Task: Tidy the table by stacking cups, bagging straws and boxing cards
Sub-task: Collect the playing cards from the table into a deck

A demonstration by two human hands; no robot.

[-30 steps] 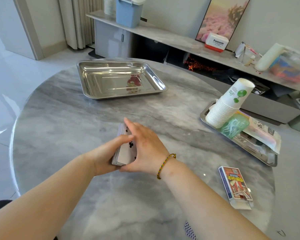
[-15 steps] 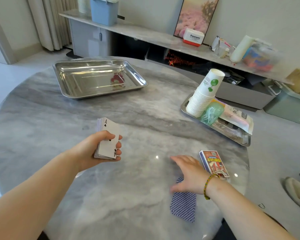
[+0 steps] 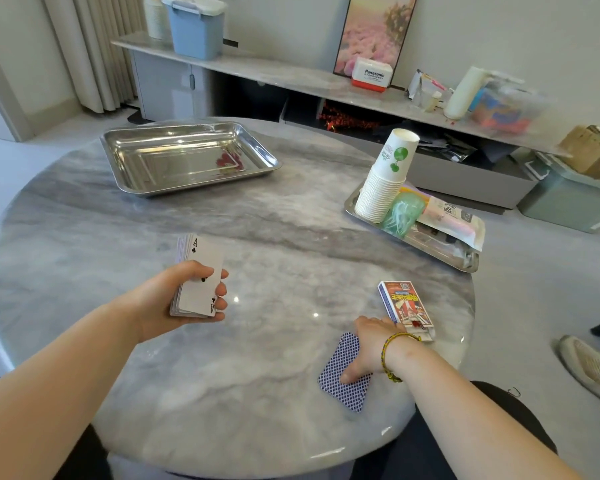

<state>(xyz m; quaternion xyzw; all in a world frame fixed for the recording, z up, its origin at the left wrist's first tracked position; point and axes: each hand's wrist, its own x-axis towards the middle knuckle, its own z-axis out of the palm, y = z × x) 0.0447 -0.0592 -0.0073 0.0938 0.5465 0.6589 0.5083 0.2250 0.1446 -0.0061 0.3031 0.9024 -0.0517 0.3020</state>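
Note:
My left hand (image 3: 174, 296) grips a deck of cards (image 3: 196, 277) above the table's middle, ace of clubs facing up. My right hand (image 3: 369, 348) presses down on a face-down blue-backed card (image 3: 340, 375) near the table's front right edge. Just beyond that hand lies the card box (image 3: 404, 308), red and blue, its flap end toward me. On the right tray (image 3: 440, 251) lean a tall stack of white paper cups (image 3: 385, 181), a green bundle of straws (image 3: 404, 213) and a printed bag (image 3: 452, 220).
An empty steel tray (image 3: 187, 157) sits at the table's far left. The round marble table (image 3: 257, 216) ends close behind the blue card. A shoe (image 3: 593, 368) rests on the floor at right. A long shelf with boxes runs along the back wall.
My right hand left the deck, swung right and came down onto the blue-backed card beside the box. My left hand stayed with the deck, now tilted face up.

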